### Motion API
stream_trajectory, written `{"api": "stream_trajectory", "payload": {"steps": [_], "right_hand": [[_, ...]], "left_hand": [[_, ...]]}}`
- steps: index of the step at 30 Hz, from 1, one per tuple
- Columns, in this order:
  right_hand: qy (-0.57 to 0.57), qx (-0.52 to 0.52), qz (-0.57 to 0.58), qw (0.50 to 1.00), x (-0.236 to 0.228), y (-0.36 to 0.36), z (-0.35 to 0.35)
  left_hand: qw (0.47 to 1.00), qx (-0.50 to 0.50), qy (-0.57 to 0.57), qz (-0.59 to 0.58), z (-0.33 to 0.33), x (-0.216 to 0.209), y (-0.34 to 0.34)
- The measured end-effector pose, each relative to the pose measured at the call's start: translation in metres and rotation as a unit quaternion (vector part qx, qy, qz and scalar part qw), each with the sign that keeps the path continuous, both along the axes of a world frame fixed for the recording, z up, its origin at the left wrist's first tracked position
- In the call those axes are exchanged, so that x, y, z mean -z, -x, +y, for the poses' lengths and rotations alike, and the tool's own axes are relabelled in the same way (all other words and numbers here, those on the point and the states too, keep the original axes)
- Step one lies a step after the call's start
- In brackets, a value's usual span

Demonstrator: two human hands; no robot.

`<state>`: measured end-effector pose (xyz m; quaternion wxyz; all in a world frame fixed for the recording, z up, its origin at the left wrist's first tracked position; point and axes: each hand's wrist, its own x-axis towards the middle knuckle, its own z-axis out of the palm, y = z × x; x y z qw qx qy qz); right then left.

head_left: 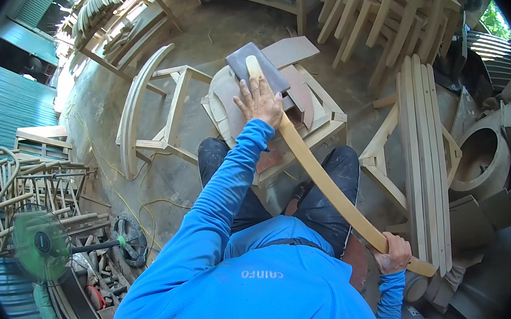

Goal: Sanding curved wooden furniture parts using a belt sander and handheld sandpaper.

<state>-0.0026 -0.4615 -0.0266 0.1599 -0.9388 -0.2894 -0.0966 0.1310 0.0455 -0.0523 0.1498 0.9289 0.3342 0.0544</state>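
Note:
A long, curved wooden slat (pixel 325 180) slants from the work stand down to my right side. My left hand (pixel 261 105) lies over its far part, fingers spread and pressing down. Around its near end my right hand (pixel 394 254) is closed, with a short tip sticking out past it. The slat's rounded far end rests over a grey rectangular pad (pixel 272 75). Beneath the pad are flat board pieces (pixel 291 51) on a low wooden frame (pixel 320 131), between my knees. What lies under my left palm is hidden.
Long slats (pixel 425 168) lie stacked across a wooden support on my right. To the left, curved slats (pixel 140 112) lean on another wooden frame (pixel 174 115). A green fan (pixel 39 243) stands at far left, near a yellow cord (pixel 125 203). Stacked wooden frames (pixel 383 15) rise at far right.

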Motion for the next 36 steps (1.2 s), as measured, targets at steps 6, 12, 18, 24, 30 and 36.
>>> {"api": "stream_trajectory", "payload": {"steps": [6, 12, 18, 24, 30, 36], "right_hand": [[-0.013, -0.068, 0.078, 0.995, 0.001, -0.032, 0.021], [-0.021, -0.111, 0.123, 0.986, 0.01, -0.055, 0.049], [-0.011, -0.142, 0.163, 0.976, 0.023, -0.048, -0.003], [0.016, -0.154, 0.137, 0.978, 0.001, -0.069, -0.006], [0.008, -0.178, 0.121, 0.977, 0.008, -0.092, 0.035], [0.008, -0.199, 0.144, 0.969, 0.017, -0.072, -0.021]], "left_hand": [[0.998, 0.009, -0.054, 0.011, 0.03, 0.003, -0.032], [0.991, 0.032, -0.119, 0.053, 0.084, 0.005, -0.054], [0.993, 0.064, -0.103, -0.009, 0.041, 0.021, -0.018], [0.994, 0.061, -0.095, 0.002, 0.038, 0.015, -0.029], [0.994, 0.039, -0.099, -0.005, 0.102, 0.009, -0.048], [0.996, 0.043, -0.072, 0.024, 0.036, 0.013, -0.024]]}}
